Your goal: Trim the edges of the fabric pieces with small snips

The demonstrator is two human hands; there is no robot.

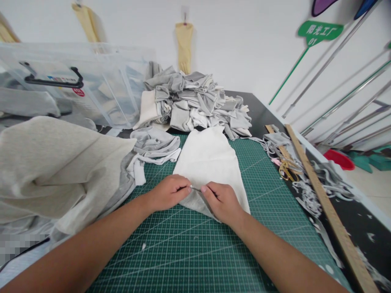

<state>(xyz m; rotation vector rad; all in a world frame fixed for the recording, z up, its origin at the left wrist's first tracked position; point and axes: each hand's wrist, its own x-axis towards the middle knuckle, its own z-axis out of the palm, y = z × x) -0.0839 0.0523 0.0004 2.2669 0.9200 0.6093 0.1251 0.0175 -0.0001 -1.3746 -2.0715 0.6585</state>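
A white fabric piece (210,154) lies on the green cutting mat (183,252), its near edge turned up to show a greyish underside. My left hand (172,191) is closed in a pinch at that near edge, a small white bit showing at its fingertips. My right hand (224,201) is closed around a thin metal tool (196,189), whose tip points left and meets the pinched spot. Most of the tool is hidden in the fingers, so its kind cannot be made out.
Grey and cream fabric (55,162) is heaped at left, before a clear plastic bin (106,93). A pile of grey cloth pieces (195,101) stands at the back. Along the right lie a wooden ruler (326,199), gold-handled scissors (285,171) and fabric scraps (308,199).
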